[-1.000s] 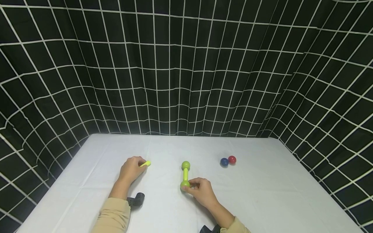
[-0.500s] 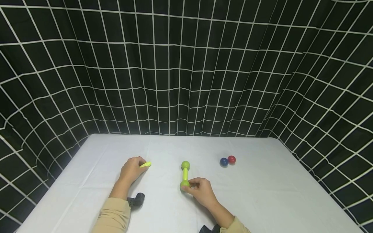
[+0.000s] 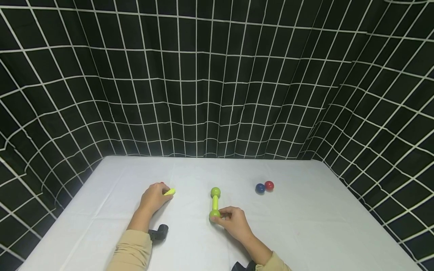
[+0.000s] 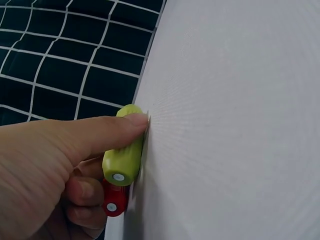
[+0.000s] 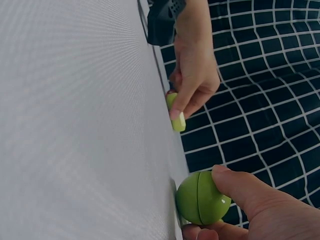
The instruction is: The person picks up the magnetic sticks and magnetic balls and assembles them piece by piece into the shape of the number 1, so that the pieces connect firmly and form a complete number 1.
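Observation:
My left hand (image 3: 155,197) pinches a short yellow-green rod (image 4: 124,159) between thumb and fingers, low at the white table. A round pale disc shows in the rod's end. Just beside it in the left wrist view is a red rod (image 4: 114,201) with a similar disc, partly hidden by the curled fingers. At the middle of the table my right hand (image 3: 236,223) pinches a green ball (image 5: 201,198) with a seam round it. From that ball a yellow-green rod (image 3: 215,202) runs away to a second green ball (image 3: 215,192), making a dumbbell shape.
A blue ball (image 3: 260,188) and a red ball (image 3: 269,185) lie touching to the right of the dumbbell shape. White cloth covers the table (image 3: 305,226). A dark curtain with a white grid (image 3: 203,75) stands round its back and sides.
Both hands hold nearly the same places. A small red tip behind the left hand, hidden half a second ago, shows again.

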{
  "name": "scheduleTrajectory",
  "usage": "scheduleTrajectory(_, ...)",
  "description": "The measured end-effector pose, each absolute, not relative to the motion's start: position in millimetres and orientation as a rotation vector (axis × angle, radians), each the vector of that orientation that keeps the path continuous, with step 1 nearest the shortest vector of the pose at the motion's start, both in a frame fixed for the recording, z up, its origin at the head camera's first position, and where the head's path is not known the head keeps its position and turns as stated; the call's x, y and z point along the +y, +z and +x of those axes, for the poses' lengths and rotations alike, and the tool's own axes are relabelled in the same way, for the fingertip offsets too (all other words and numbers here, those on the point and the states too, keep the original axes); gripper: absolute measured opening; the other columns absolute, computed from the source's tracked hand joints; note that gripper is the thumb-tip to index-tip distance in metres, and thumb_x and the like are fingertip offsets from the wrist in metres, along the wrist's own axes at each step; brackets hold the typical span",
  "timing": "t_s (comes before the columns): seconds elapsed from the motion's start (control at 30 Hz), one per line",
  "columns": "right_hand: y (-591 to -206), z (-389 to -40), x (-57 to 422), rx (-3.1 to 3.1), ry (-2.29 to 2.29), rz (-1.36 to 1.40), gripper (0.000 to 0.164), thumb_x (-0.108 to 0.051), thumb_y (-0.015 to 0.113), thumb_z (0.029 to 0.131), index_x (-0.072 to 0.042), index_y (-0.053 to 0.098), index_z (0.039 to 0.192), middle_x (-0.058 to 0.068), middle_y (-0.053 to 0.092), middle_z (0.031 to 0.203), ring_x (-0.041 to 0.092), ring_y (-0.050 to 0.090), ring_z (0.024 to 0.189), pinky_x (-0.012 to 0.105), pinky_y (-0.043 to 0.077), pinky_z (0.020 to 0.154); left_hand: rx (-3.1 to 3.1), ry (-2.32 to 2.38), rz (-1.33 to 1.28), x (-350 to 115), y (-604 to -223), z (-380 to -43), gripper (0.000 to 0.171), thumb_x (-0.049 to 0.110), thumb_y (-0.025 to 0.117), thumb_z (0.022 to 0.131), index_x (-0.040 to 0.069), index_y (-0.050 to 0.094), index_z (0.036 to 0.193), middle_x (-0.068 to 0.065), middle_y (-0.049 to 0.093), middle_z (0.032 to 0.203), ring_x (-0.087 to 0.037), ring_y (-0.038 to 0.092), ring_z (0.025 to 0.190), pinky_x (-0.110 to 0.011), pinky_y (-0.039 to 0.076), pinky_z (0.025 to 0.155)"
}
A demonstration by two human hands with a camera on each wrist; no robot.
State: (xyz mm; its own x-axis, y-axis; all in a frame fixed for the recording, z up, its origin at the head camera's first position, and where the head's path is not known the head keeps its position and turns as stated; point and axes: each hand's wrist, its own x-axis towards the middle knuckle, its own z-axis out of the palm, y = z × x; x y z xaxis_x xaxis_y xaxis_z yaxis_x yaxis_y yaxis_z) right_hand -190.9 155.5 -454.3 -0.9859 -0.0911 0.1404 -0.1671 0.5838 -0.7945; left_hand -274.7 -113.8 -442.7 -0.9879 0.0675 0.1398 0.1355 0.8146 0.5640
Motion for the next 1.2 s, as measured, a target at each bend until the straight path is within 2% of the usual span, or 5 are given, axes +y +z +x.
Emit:
scheduleTrajectory(0.53, -454, -194, 156, -2.727, 1.363, 0.233, 0.045, -0.033, 0.076, 0.074, 0.006, 0.067, 0.095, 0.000, 0.058, 0.062, 0.002, 0.042, 0.047, 0.014, 0.035, 0.040, -2.885, -1.041, -0.131, -99, -439, -272, 0.025, 0.022, 0.072, 0.079, 0.007, 0.069, 0.098, -0.010, 0.069, 0.100, -0.028, 0.062, 0.095, -0.047, 0.048, 0.083)
scheduleTrajectory(0.63, -454, -195, 157, -2.735, 1.371, 0.237, 0.046, -0.033, 0.076, 0.074, 0.006, 0.067, 0.096, 0.000, 0.058, 0.061, 0.002, 0.043, 0.045, 0.013, 0.035, 0.039, -2.887, -1.112, -0.109, -96, -438, -272, 0.026, 0.021, 0.074, 0.077, 0.007, 0.068, 0.098, -0.008, 0.068, 0.098, -0.025, 0.062, 0.092, -0.042, 0.049, 0.080)
scheduleTrajectory(0.83, -453, -199, 157, -2.751, 1.384, 0.225, 0.046, -0.033, 0.076, 0.074, 0.005, 0.067, 0.097, 0.001, 0.060, 0.064, 0.004, 0.044, 0.046, 0.014, 0.036, 0.040, -2.835, -1.302, -0.147, -91, -438, -272, 0.029, 0.016, 0.078, 0.071, 0.003, 0.066, 0.095, -0.007, 0.067, 0.093, -0.019, 0.063, 0.081, -0.028, 0.053, 0.063)
scheduleTrajectory(1.0, -453, -202, 158, -2.759, 1.379, 0.220, 0.045, -0.032, 0.077, 0.073, 0.006, 0.067, 0.096, 0.003, 0.063, 0.067, 0.005, 0.043, 0.048, 0.014, 0.035, 0.040, -2.801, -1.429, -0.169, -87, -440, -273, 0.030, 0.013, 0.080, 0.069, 0.001, 0.064, 0.091, -0.008, 0.066, 0.089, -0.018, 0.060, 0.079, -0.028, 0.050, 0.062)
scheduleTrajectory(1.2, -451, -206, 159, -2.760, 1.411, 0.209, 0.046, -0.030, 0.078, 0.072, 0.007, 0.067, 0.097, 0.005, 0.064, 0.070, 0.007, 0.045, 0.049, 0.015, 0.037, 0.041, -2.797, -1.545, -0.140, -83, -439, -273, 0.031, 0.016, 0.080, 0.069, 0.000, 0.063, 0.089, -0.009, 0.066, 0.087, -0.017, 0.059, 0.077, -0.026, 0.046, 0.062)
